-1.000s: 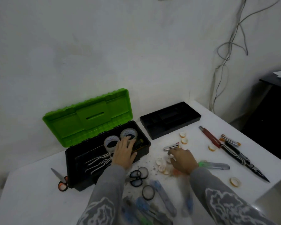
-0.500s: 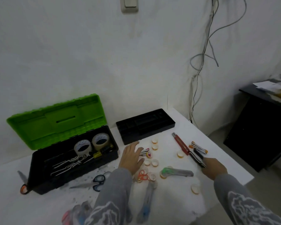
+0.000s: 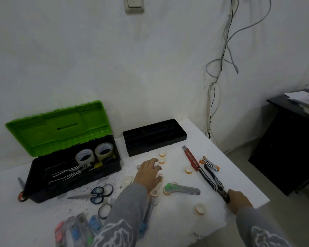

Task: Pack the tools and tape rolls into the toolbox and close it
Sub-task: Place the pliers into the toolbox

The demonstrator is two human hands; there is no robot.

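The black toolbox (image 3: 43, 190) with its green lid (image 3: 59, 127) raised stands at the left and holds two tape rolls (image 3: 94, 154), pliers and a screwdriver. My left hand (image 3: 148, 172) lies flat, fingers spread, over small white tape rolls (image 3: 162, 157) in the middle of the table. My right hand (image 3: 239, 199) grips the head end of long black-and-white pliers (image 3: 212, 179) near the right front edge. A red utility knife (image 3: 191, 158) and a green-grey cutter (image 3: 182, 188) lie between the hands.
A black insert tray (image 3: 154, 136) sits by the wall. Blue-handled scissors (image 3: 96, 192), black rings and several blurred cutters (image 3: 75, 229) lie near the front. Small orange-tipped pliers (image 3: 210, 163) rest at the right. A dark cabinet (image 3: 289, 148) stands beyond the table edge.
My left hand left the toolbox and came to rest on the small rolls at mid-table. My right hand moved right and took hold of the long pliers. The view swung right and up.
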